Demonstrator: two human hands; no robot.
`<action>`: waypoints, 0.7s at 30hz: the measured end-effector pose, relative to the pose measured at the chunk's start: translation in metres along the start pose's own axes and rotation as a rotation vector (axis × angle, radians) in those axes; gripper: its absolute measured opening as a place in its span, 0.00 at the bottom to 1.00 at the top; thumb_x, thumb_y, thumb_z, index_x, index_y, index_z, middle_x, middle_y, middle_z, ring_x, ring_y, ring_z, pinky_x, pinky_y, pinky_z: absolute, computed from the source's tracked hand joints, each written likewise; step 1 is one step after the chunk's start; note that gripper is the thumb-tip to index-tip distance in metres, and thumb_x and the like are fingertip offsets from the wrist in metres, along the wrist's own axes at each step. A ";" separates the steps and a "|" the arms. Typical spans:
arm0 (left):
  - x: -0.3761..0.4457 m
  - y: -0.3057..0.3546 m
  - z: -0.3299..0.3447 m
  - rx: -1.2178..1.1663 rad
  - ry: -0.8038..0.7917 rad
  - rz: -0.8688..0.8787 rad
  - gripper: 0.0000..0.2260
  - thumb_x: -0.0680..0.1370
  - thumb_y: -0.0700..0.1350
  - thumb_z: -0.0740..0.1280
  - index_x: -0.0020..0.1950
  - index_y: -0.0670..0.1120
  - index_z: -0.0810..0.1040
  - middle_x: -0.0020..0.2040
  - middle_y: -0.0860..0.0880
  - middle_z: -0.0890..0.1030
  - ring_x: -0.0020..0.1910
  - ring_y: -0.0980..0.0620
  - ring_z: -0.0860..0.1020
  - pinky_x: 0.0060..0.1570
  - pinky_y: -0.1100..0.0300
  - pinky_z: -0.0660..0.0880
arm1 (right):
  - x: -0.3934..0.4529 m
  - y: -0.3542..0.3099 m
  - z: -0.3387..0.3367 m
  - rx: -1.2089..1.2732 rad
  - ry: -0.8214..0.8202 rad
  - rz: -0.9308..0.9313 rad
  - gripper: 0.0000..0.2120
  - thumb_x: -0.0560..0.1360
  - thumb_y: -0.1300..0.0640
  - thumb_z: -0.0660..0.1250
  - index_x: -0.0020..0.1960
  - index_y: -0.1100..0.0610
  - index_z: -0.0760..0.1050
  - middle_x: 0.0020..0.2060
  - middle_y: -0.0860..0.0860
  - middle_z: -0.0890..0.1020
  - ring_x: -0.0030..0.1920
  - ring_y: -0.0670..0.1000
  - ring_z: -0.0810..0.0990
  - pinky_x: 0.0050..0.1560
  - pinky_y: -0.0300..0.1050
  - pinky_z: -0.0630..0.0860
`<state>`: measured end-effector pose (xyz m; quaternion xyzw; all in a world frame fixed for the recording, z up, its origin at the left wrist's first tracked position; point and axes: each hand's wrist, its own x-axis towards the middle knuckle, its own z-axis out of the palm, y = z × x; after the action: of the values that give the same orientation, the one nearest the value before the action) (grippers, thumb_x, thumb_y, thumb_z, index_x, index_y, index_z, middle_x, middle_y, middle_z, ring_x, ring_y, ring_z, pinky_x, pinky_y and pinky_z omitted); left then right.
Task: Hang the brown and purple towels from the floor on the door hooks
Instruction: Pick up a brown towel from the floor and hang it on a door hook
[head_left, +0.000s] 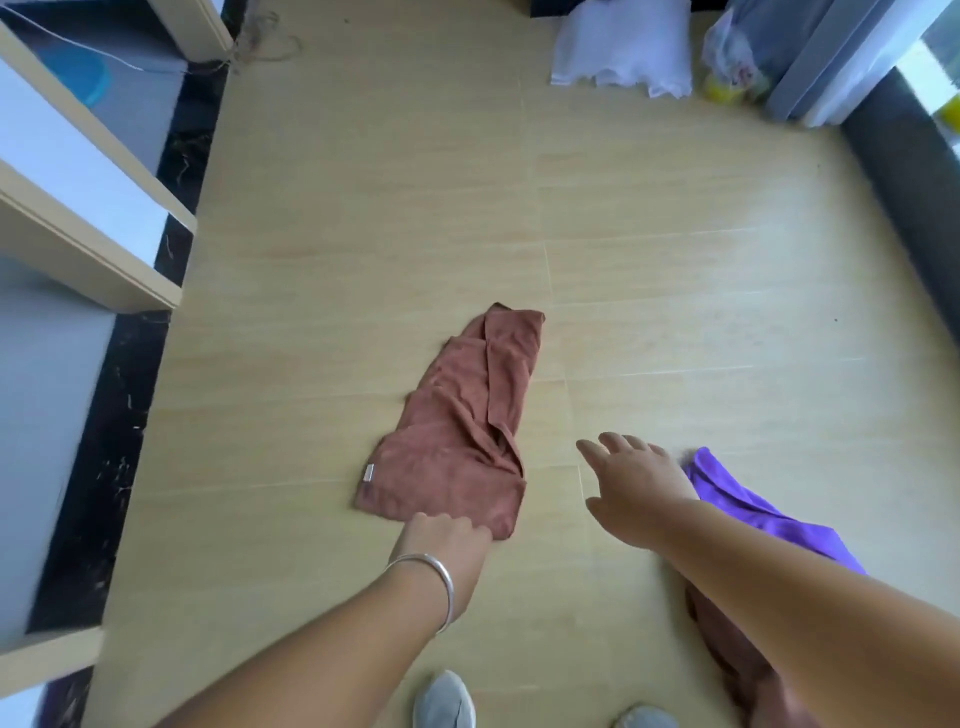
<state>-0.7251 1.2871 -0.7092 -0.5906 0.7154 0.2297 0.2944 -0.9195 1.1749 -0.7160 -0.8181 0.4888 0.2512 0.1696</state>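
A crumpled brown towel (467, 421) lies on the light wooden floor in the middle of the view. My left hand (444, 540), with a silver bangle on its wrist, grips the towel's near edge, its fingers curled onto the cloth. A purple towel (748, 506) lies on the floor to the right, partly hidden under my right forearm. My right hand (634, 483) hovers open with fingers spread, between the two towels and just left of the purple one. No door hooks are visible.
White door frames and a dark threshold (104, 467) run along the left. A white cloth (623, 47), a plastic bag with yellow items (732, 67) and curtains (841, 57) sit at the far right. More brown cloth (727, 639) lies under my right arm. My grey shoes (447, 701) are below.
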 end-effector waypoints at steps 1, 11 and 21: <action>-0.003 -0.018 0.017 -0.003 -0.015 -0.026 0.16 0.76 0.42 0.66 0.63 0.49 0.70 0.60 0.47 0.76 0.60 0.44 0.75 0.52 0.53 0.69 | 0.003 -0.014 0.009 -0.003 -0.021 -0.008 0.32 0.75 0.47 0.62 0.76 0.49 0.53 0.73 0.52 0.62 0.72 0.54 0.61 0.68 0.50 0.62; 0.024 -0.127 0.147 -0.052 -0.112 -0.194 0.17 0.74 0.38 0.63 0.63 0.48 0.71 0.60 0.47 0.75 0.61 0.45 0.74 0.56 0.54 0.70 | 0.043 -0.125 0.128 -0.061 -0.223 -0.106 0.48 0.72 0.40 0.64 0.78 0.53 0.37 0.78 0.54 0.45 0.77 0.55 0.45 0.74 0.58 0.50; 0.143 -0.143 0.269 -0.143 0.013 -0.243 0.17 0.71 0.34 0.64 0.58 0.45 0.70 0.56 0.46 0.72 0.57 0.44 0.74 0.43 0.53 0.68 | 0.136 -0.165 0.259 -0.126 -0.199 -0.131 0.41 0.73 0.47 0.64 0.77 0.56 0.45 0.75 0.55 0.52 0.75 0.56 0.52 0.73 0.55 0.57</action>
<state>-0.5625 1.3395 -0.9993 -0.6939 0.6223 0.2388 0.2725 -0.7836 1.2902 -1.0007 -0.8283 0.3981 0.3499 0.1816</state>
